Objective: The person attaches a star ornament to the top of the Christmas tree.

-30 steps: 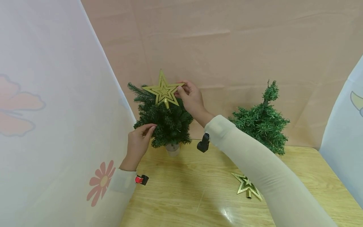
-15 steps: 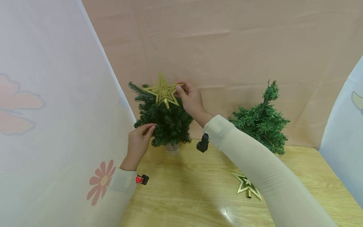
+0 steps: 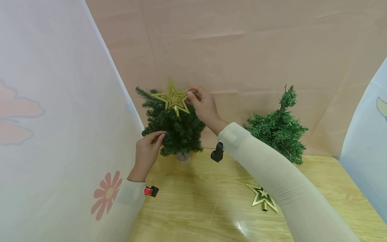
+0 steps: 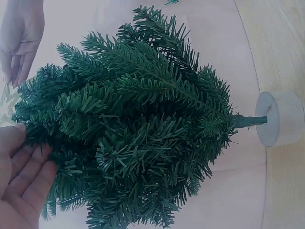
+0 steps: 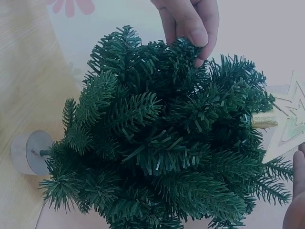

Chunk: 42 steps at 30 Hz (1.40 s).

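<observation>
My right hand [image 3: 205,104] pinches one arm of a gold star tree topper [image 3: 173,98] between thumb and fingers. The star stands upright at the top of the left artificial Christmas tree [image 3: 179,129], its short tube [image 5: 263,119] pointing down among the upper needles. Whether a twig is inside the tube cannot be made out. Lower on the left side, my left hand [image 3: 146,149] pinches a branch tip [image 5: 188,47] of the same tree. The right wrist view shows thumb and finger meeting on that tip. A round pale base [image 4: 281,119] carries the tree.
A second small green tree [image 3: 279,134] stands at the back right, partly behind my right sleeve [image 3: 272,171]. Another gold star topper [image 3: 262,198] lies on the wooden table [image 3: 187,208]. A white flowered curtain [image 3: 69,101] closes the left side, and a pinkish cloth [image 3: 257,60] hangs behind.
The star has tipped and sunk very slightly in my right hand. My left hand keeps its place on the branch.
</observation>
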Motion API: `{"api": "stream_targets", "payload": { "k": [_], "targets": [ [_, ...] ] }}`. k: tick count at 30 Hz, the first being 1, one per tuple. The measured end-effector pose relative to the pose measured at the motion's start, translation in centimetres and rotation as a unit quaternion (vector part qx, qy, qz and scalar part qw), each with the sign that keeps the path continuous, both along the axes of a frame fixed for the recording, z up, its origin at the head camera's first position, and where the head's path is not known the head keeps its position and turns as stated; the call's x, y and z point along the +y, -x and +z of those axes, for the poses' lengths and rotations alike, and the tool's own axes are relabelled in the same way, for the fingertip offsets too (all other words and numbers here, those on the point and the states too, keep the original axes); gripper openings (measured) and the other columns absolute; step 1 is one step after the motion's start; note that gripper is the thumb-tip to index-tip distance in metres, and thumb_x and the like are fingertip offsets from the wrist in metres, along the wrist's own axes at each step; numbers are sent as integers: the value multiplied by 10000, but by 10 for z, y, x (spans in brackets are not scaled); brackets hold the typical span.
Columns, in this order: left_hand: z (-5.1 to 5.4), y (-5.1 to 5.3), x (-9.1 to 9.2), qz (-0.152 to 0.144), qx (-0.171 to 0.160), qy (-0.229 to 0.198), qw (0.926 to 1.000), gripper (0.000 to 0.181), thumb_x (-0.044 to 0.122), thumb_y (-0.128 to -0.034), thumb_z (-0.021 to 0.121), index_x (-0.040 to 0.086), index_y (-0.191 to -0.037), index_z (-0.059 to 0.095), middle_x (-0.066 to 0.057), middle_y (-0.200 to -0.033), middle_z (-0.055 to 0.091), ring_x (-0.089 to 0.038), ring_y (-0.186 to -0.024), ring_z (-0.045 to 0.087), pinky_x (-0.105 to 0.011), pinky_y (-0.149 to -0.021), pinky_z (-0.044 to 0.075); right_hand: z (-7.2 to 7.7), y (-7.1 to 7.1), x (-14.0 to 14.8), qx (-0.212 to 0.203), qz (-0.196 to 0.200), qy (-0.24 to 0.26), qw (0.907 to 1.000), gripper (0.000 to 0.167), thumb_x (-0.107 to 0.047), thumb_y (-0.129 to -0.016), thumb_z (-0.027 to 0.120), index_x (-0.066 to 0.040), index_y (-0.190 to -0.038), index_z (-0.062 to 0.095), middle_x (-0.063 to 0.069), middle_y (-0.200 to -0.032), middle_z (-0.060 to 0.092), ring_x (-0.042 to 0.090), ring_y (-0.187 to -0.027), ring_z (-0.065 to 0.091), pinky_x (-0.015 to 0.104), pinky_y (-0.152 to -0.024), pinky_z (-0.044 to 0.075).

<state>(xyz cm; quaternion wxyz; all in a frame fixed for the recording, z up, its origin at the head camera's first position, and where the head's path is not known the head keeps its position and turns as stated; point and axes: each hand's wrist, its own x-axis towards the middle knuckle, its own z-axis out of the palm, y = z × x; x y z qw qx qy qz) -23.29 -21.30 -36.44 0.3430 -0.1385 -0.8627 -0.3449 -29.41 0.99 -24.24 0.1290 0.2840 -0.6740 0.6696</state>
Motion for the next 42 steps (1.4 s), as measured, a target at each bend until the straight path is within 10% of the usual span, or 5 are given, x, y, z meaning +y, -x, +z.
{"api": "stream_targets", "payload": {
  "k": [11,42],
  "targets": [
    [1,-1,0,17,-25,-43,10000,234,270,-980,596,148,-1129,730,-35,-1033,726,-141,-855,700,-345,-717,582,-15,32,1,-337,468,213,9981,248,-160,-1023,510,-40,-1233,565,146,-1063,618,263,-1011,636,298,-915,516],
    [2,0,2,-180,273,-167,9993,235,247,-980,608,161,-1173,710,-9,-1076,694,-114,-914,681,-303,-736,571,-2,33,3,-698,376,-160,9967,310,-197,-1012,520,-96,-1305,534,123,-1156,592,273,-1085,621,381,-988,473]
  ]
}}
